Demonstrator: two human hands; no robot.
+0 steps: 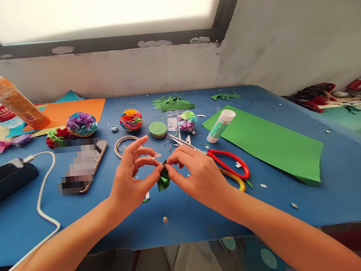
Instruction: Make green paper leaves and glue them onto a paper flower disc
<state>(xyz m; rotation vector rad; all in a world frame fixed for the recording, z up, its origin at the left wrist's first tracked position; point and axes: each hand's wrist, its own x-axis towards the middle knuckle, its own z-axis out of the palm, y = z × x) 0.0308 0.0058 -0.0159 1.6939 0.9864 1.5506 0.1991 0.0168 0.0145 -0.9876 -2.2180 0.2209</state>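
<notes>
A small folded piece of dark green paper point(163, 180) is pinched between both hands above the blue table point(125, 231). My left hand point(132, 173) grips its upper left side with thumb and index finger, the other fingers raised. On the upper right side, the fingertips of my right hand point(199, 169) close on the same piece. Scissors point(230, 165) with red and yellow handles lie beside and partly under my right hand. Behind the hands are a roll of tape point(117, 148) and a stack of green paper discs point(158, 129).
A glue stick point(220, 126) stands tilted by a large green sheet point(273, 148). Colourful paper balls point(131, 120), green scraps point(173, 102) and a phone point(90, 166) lie around. Bottles point(14, 99) and a white cable point(43, 189) are at the left.
</notes>
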